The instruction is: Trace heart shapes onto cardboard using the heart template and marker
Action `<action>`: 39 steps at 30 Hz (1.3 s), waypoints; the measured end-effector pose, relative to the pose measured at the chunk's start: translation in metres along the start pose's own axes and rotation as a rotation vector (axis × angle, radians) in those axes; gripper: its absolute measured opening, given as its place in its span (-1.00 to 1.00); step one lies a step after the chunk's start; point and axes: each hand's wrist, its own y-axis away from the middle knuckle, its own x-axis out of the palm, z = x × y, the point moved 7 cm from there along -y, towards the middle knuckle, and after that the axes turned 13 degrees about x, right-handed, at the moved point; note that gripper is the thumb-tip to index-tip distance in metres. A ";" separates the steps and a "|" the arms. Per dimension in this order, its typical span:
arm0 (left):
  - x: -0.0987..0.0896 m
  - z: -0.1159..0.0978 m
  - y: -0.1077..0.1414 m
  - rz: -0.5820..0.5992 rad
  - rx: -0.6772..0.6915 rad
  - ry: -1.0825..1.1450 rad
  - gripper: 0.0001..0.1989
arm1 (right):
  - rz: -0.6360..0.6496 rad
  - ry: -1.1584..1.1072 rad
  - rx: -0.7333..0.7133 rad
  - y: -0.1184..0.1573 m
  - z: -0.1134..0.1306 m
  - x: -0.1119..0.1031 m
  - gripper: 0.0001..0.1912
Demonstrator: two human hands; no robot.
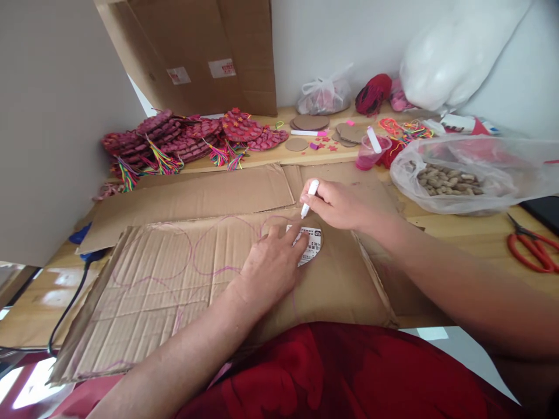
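Observation:
My right hand is closed around a white marker, its tip pointing down just above the upper edge of a printed card piece. That piece has dark printed characters and a rounded lower edge. My left hand lies flat with its fingers apart, pressing the piece onto a cardboard sheet and covering its left part. Curved pink outlines are drawn on the sheet to the left of the hand.
Pink scaly discs with tassels are piled at the back left. Behind the sheet lie cardboard circles and a pink cup. On the right are a bag of peanuts and red-handled scissors. A cable hangs at left.

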 end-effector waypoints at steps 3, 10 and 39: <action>0.001 0.000 -0.001 -0.003 0.026 -0.029 -0.55 | -0.001 -0.027 -0.051 -0.002 0.000 0.007 -0.81; 0.004 0.002 -0.003 0.001 0.059 -0.037 -0.52 | -0.019 0.051 0.022 0.004 -0.009 -0.007 -0.83; -0.004 0.007 -0.010 0.104 0.090 -0.088 -0.49 | -0.130 0.037 0.046 0.037 -0.019 -0.010 -0.81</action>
